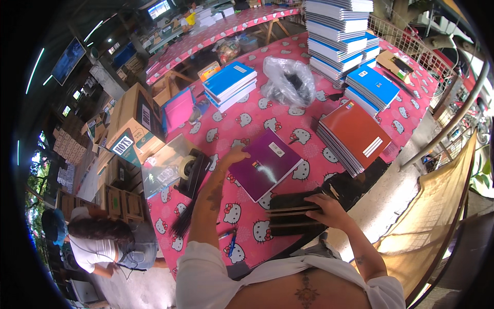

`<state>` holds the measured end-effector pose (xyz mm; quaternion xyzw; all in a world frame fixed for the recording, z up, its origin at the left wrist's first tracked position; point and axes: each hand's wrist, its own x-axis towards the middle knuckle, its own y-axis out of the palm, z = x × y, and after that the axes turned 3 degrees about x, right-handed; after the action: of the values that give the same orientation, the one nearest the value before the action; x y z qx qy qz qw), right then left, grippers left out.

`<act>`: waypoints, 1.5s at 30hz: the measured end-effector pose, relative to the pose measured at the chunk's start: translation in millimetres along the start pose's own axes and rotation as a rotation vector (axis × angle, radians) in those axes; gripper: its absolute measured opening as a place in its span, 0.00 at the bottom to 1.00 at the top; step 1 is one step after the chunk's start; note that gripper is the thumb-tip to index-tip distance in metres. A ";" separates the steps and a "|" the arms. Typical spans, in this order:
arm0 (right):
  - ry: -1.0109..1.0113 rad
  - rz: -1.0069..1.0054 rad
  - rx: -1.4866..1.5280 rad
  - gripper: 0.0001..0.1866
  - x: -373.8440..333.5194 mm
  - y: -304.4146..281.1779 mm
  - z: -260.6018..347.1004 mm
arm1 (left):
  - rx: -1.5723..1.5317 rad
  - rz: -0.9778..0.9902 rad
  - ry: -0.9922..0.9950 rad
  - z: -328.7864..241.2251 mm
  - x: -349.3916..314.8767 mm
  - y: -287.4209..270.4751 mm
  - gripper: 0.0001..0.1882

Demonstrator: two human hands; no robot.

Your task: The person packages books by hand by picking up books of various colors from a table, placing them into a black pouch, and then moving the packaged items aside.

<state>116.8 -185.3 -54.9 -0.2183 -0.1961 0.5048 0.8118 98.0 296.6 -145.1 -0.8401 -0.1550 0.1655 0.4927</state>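
Observation:
A glossy purple notebook (266, 166) lies at a slant in the middle of the table. My left hand (236, 156) is closed on its upper left edge, the thumb side over the cover. Close to me, at the table's front edge, is a dark flat piece with pale parallel strips (288, 211). My right hand (328, 211) rests on its right side with fingers stretched out, holding nothing. Left of the notebook stands a black tape dispenser (193, 172) with a roll of tape. A bundle of thin black strands (186, 219) and some pens (231, 243) lie beside my left forearm.
A stack of red-brown notebooks (355, 135) sits at right. Blue notebooks (229, 81) and a crumpled clear plastic bag (289, 81) lie farther back, near a tall notebook pile (337, 41). Cardboard boxes (135, 121) line the left; a person (110, 239) bends there.

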 end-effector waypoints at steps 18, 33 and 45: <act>0.044 -0.111 -0.129 0.16 -24.7 -6.0 -21.9 | 0.292 -0.464 0.580 -127.1 -113.3 66.2 0.10; -0.031 -0.112 -0.020 0.16 -32.9 -32.0 -49.8 | 0.100 -0.266 0.333 -124.7 -103.5 76.5 0.07; 0.264 -0.061 0.381 0.24 95.6 -24.2 -136.3 | 0.248 -0.399 0.361 -136.8 -124.6 89.6 0.09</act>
<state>247.5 -129.6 -145.1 -0.1193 0.0041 0.4750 0.8719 53.9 95.8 -145.4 -0.7424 -0.2054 -0.0692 0.6340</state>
